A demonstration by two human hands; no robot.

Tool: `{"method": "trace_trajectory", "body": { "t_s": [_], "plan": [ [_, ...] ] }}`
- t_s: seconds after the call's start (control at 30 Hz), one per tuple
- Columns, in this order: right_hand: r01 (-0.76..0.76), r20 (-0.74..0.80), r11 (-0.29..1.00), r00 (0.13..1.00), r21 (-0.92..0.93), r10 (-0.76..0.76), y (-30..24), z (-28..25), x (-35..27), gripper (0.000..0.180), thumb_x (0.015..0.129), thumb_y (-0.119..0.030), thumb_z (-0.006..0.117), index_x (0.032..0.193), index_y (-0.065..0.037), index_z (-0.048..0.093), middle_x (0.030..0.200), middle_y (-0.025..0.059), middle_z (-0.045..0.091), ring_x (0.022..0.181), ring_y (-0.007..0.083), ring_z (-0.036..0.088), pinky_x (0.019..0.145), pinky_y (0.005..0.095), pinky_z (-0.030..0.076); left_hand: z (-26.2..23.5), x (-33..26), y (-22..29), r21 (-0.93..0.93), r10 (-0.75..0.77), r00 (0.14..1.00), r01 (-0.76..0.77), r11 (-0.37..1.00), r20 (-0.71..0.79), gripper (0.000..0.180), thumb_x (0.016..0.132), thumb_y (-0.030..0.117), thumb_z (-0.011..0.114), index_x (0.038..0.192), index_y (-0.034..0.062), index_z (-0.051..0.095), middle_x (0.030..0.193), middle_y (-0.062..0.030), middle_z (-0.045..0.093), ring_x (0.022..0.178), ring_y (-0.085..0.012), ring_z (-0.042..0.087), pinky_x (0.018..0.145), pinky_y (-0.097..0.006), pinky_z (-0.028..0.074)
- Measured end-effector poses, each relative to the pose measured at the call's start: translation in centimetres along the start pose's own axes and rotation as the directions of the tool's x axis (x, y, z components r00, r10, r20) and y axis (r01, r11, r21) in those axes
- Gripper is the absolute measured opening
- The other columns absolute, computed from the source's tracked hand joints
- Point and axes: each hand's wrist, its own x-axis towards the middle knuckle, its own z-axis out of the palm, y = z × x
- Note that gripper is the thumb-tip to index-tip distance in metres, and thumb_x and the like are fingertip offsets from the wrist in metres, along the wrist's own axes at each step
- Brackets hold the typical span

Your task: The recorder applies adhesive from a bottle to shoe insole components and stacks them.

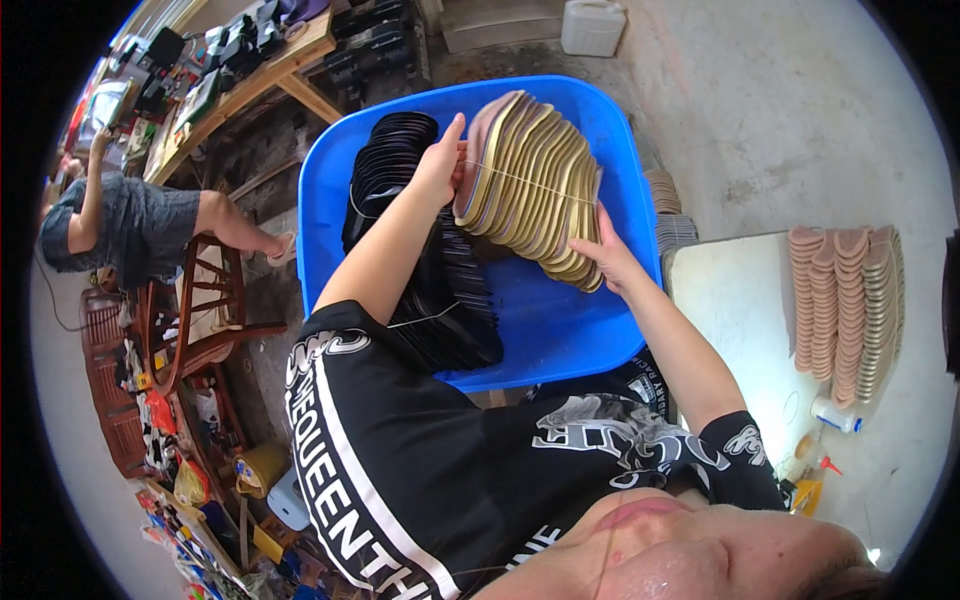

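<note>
Between my two hands is a bundle of tan insoles (530, 185), stacked face to face and tied round with a thin string. My left hand (440, 168) closes on its left end, thumb pointing up. My right hand (608, 255) grips the opposite end, thumb on the near side. The bundle is over a large blue plastic tub (580, 335) in front of me. Along the tub's left side lie black shoe soles (388, 150) in a tied stack. Another tied stack of black soles (450, 320) is nearer, partly hidden by my left arm.
On the right, a white tabletop (735, 300) bears several rows of stacked insoles (848, 300) and a bottle (836, 415). A person (130, 220) sits at left on a wooden chair (205, 310), beside a cluttered workbench (240, 100). A white jerrycan (593, 27) stands beyond the tub.
</note>
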Motion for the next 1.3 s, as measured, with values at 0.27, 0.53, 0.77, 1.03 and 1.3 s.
{"method": "trace_trajectory", "body": {
  "t_s": [0.27,0.53,0.77,1.03,1.3],
  "plan": [
    [0.215,0.013,0.974,0.977,-0.071,-0.215,-1.6,1.4,-5.7,0.105,0.071,-0.008,0.075,0.15,-0.008,0.006,0.147,0.0121,0.03,0.135,0.0216,0.031,0.11,0.0336,0.025,4.1,-6.6,3.0,0.095,-0.192,0.957,0.175,0.98,0.217,0.064,0.091,0.062,0.041,0.124,0.0097,0.057,0.115,-0.0119,0.063,0.101,-0.0229,0.061,0.091,-0.035,0.047],
    [0.132,-0.032,0.9,0.987,-0.415,-0.159,-11.5,-9.2,-20.5,0.102,0.059,-0.01,0.064,0.148,-0.002,0.017,0.149,0.0115,0.028,0.139,0.0202,0.023,0.114,0.0326,0.017,13.1,-20.2,0.6,-0.053,-0.044,0.559,0.155,0.986,0.828,0.063,0.093,0.049,0.048,0.137,0.0046,0.04,0.135,-0.0095,0.049,0.126,-0.0236,0.045,0.107,-0.042,0.034],
    [-0.356,-0.42,0.372,0.901,-0.858,-0.108,-14.9,-18.9,-25.1,0.06,0.072,-0.002,0.051,0.132,-0.004,0.048,0.133,0.0121,0.052,0.121,0.0205,0.051,0.101,0.0304,0.04,22.2,-26.1,-13.7,0.696,-0.705,-0.055,-0.125,0.707,0.707,0.08,0.092,0.065,0.031,0.144,0.0041,0.027,0.142,-0.0157,0.038,0.13,-0.0266,0.04,0.109,-0.041,0.028],
    [-0.101,-0.703,0.733,0.398,-0.673,-0.59,1.0,-6.0,-37.8,0.017,0.086,-0.016,0.056,0.093,-0.004,0.066,0.078,0.0061,0.066,0.073,0.0141,0.062,0.071,0.0284,0.049,32.4,-25.3,-6.3,-0.045,0.254,0.001,-0.983,0.176,0.967,0.047,0.091,0.039,0.056,0.116,-0.0007,0.06,0.119,-0.0181,0.06,0.113,-0.0297,0.056,0.098,-0.036,0.041],
    [0.473,-0.765,0.852,0.627,0.224,-0.147,9.8,-4.4,-34.0,0.047,0.084,-0.025,0.071,0.115,0.001,0.046,0.093,0.0067,0.061,0.087,0.0158,0.06,0.083,0.0269,0.049,40.5,-18.0,-9.8,0.386,-0.303,0.443,-0.893,-0.23,0.844,0.098,0.075,0.085,0.035,0.115,-0.0008,0.063,0.114,-0.0197,0.063,0.107,-0.0337,0.059,0.09,-0.041,0.046]
  ]
}}
